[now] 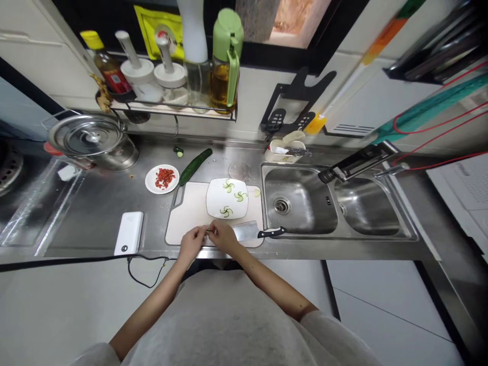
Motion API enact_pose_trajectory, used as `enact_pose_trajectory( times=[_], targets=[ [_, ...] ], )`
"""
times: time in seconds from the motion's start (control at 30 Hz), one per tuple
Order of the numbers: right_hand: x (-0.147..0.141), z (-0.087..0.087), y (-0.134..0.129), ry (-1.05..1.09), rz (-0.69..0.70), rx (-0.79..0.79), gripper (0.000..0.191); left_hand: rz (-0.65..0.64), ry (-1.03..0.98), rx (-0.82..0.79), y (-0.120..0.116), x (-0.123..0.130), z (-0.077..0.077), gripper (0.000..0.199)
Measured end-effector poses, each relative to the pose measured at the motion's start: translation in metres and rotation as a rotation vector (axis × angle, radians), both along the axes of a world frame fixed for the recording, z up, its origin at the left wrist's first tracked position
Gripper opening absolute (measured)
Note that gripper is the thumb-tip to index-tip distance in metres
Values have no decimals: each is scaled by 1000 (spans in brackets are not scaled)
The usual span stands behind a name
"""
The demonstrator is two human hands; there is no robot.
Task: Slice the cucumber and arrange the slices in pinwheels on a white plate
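Observation:
My left hand (192, 240) and my right hand (223, 237) meet over the front edge of a pale cutting board (177, 221). Their fingertips pinch a small dark-green piece (208, 231), seemingly cucumber; its shape is mostly hidden. Just beyond the hands, a square white plate (214, 195) on the board carries three swirl-shaped cucumber cuts (226, 211). Right of my right hand lies a kitchen knife (247, 231), its black handle jutting past the board. A long cucumber (195, 166) rests at the board's far left corner, and a pale cucumber slice (257, 193) sits right of the plate.
A round plate (149, 183) of red berries (165, 178) stands left of the cucumber. A white power bank (129, 233) with a cable is at front left, a lidded steel pot (93, 140) behind it. The double sink (301, 203) adjoins on the right. Bottles and jars line the rack (175, 108).

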State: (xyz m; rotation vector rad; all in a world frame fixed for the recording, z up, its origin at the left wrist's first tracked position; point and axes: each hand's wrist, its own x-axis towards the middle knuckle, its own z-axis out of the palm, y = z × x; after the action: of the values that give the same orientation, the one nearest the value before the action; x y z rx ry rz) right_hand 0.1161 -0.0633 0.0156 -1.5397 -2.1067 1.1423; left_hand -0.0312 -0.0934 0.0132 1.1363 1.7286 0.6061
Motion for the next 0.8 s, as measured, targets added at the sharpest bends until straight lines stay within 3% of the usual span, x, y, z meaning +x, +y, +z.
enact_pose_trajectory(
  times=[0.1,0.23,0.43,0.8],
  targets=[
    [3,6,1,55,34,38,1,90,-279,-120,7,2,9,46],
    [9,13,4,105,72,108,3,185,-498,-283,14,3,20,38],
    [16,19,8,170,73,81,4,260,-774,-321,16,2,20,33],
    [17,15,12,295,-152,-111,9,315,-781,-287,20,10,25,43]
  ],
)
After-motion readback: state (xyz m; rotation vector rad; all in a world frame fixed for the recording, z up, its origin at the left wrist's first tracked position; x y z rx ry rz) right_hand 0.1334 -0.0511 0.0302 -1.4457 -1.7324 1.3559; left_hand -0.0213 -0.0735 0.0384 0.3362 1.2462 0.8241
